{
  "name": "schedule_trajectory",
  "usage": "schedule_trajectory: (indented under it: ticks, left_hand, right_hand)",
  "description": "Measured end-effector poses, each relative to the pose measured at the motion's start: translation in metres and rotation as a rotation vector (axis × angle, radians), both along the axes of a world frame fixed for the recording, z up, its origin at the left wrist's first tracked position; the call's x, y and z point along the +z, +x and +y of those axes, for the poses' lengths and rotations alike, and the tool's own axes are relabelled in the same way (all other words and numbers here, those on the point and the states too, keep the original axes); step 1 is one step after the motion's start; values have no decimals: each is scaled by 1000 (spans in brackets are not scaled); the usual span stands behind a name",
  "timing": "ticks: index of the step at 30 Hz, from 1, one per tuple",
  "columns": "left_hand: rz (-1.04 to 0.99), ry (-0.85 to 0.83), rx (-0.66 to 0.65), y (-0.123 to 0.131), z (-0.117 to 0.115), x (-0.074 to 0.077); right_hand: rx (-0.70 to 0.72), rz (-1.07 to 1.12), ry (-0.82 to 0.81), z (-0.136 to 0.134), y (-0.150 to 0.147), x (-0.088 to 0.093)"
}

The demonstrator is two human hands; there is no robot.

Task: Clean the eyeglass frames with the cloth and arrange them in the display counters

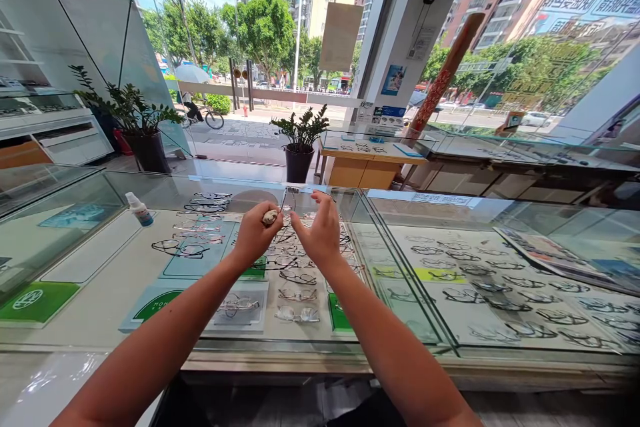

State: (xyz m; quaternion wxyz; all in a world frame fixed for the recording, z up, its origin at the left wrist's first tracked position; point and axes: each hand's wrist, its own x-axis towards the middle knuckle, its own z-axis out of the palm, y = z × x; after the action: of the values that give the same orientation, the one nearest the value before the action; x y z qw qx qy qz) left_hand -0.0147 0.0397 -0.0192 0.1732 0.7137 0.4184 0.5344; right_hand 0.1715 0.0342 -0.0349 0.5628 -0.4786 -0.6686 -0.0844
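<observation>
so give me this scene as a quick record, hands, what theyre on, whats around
left hand: closed on a mottled item
right hand: open, fingers raised, near a wire frame
contact with frame: cannot tell for either hand
below hands: glass case
in case: rows of glasses
on case: spray bottle
beyond: potted plants, street through the window

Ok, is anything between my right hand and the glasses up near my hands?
Nothing visible: there's only open air between your right hand and the raised glasses. The glass counter lies below both, so it isn't in the way.
</observation>
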Motion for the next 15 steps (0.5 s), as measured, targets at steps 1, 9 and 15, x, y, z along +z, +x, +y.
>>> schedule_trajectory:
  ticks: [1,9,15]
  left_hand:
    - [-3,11,12,0,0,0]
    - [-74,94,130,-3,2,1]
    - [-167,125,191,-8,4,3]
  right_hand:
    - [-1,-4,-4,-1,0,1]
    - [28,-88,-108,-5,1,6]
    - [77,-187,-276,-9,-1,3]
